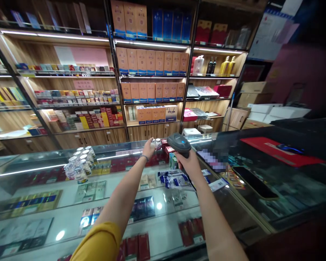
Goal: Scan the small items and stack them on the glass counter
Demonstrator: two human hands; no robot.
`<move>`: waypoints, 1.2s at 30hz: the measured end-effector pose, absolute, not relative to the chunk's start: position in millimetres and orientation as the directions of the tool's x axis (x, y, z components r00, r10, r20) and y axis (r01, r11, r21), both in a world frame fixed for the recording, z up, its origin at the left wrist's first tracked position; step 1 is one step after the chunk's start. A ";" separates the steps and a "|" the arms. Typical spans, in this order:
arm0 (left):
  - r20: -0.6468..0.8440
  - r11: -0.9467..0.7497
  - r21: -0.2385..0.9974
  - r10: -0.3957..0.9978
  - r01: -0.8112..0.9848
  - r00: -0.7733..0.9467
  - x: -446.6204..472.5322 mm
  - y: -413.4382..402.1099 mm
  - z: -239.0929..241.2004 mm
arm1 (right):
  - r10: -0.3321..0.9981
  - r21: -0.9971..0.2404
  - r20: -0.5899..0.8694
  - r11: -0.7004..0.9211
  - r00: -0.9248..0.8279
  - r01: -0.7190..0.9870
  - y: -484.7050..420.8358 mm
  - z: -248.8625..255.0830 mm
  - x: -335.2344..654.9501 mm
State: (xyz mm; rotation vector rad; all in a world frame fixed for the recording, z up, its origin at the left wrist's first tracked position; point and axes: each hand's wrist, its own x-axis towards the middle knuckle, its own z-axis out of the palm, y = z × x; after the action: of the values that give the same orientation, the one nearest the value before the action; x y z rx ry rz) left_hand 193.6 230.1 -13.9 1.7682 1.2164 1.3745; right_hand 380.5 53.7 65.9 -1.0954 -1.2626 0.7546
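My left hand (149,148) is stretched out over the glass counter (43,170) and grips a small clear bottle (157,143) with a light cap. My right hand (187,162) is wrapped round the handle of a dark grey barcode scanner (179,144), whose head points toward the bottle, a short gap away. A cluster of several similar small bottles (80,163) stands on the counter top to the left of my left arm.
Under the glass lie rows of cigarette packs. A dark phone (254,182) and a red mat (279,150) lie on the counter to the right. Wall shelves behind hold orange boxes (152,61), blue boxes, cigarette cartons and liquor bottles. White cartons are stacked at far right.
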 end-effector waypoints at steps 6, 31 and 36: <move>0.395 -0.353 0.836 0.919 0.420 -0.015 191.7 218.3 -13.5 | 0.912 -0.929 0.365 0.343 0.186 0.138 50.8 67.6 377.5; 0.167 -0.111 0.828 0.985 -0.549 0.053 -1.6 33.0 25.1 | 0.906 -0.851 0.339 0.410 -0.252 0.327 27.1 41.3 300.5; 0.143 -0.084 0.815 0.988 -0.573 0.059 -8.2 33.3 23.4 | 0.821 -0.763 0.370 0.536 -0.435 0.362 22.0 35.9 294.0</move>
State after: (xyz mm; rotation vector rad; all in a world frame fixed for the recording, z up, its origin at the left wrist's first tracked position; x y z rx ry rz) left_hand -8.2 33.3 23.4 0.8772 0.6256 1.4480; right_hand 294.0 22.0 35.9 -0.9557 -2.0208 0.7765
